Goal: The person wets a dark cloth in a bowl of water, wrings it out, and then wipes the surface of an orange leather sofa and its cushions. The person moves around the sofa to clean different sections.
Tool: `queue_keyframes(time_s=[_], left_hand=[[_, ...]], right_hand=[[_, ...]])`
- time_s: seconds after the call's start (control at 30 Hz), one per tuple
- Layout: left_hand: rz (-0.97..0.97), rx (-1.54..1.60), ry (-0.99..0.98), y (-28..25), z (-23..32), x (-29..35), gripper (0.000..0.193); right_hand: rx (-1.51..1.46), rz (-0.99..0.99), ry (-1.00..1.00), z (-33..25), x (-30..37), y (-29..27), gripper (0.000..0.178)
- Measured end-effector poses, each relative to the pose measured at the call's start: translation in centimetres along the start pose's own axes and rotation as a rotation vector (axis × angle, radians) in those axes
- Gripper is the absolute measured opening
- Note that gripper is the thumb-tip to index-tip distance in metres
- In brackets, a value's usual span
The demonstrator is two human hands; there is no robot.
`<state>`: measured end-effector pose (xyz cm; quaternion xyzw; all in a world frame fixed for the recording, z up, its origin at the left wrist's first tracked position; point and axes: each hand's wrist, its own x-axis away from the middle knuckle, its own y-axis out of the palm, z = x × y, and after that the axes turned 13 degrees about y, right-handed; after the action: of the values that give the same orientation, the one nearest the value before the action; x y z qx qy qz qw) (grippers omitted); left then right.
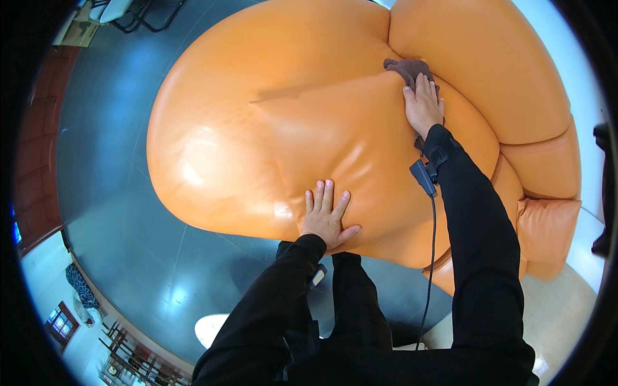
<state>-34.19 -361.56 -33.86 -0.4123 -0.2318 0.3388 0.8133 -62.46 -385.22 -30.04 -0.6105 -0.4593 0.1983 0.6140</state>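
A large orange leather-like sofa seat (219, 148) spreads out in front of me, its cover creased and stretched in the middle. My right hand (423, 108) lies flat on a bunched dark brown cloth (409, 69) near the seat's backrest side, fingers stretched out over it. Part of the cloth is hidden under the palm. At the near edge of the seat, my left hand (327, 220) rests with its fingers spread, palm down on the bare orange surface, holding nothing.
Orange backrest cushions (489, 71) curve along the right, with a small armrest-like pad (548, 229) below. A black cable (432, 257) hangs from a device (423, 178) at my right wrist. Grey tiled floor (103, 148) lies left; folding chairs (151, 16) stand far left.
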Motion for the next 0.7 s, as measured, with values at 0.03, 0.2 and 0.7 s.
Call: queue_keyframes(time_s=[0.03, 0.2, 0.7], left_hand=[[0.016, 0.01, 0.008, 0.0, -0.1, -0.1, 0.093], [0.016, 0.061, 0.024, -0.1, -0.4, -0.2, 0.092], [-0.154, 0.214, 0.03, -1.3, -0.5, -0.8, 0.074]], right_hand=[[-0.025, 0.008, 0.001, -0.3, 0.1, 0.2, 0.07], [-0.21, 0.043, -0.005, -1.0, 0.8, 1.0, 0.066], [-0.069, -0.241, -1.147, -10.1, 19.5, 6.3, 0.046]])
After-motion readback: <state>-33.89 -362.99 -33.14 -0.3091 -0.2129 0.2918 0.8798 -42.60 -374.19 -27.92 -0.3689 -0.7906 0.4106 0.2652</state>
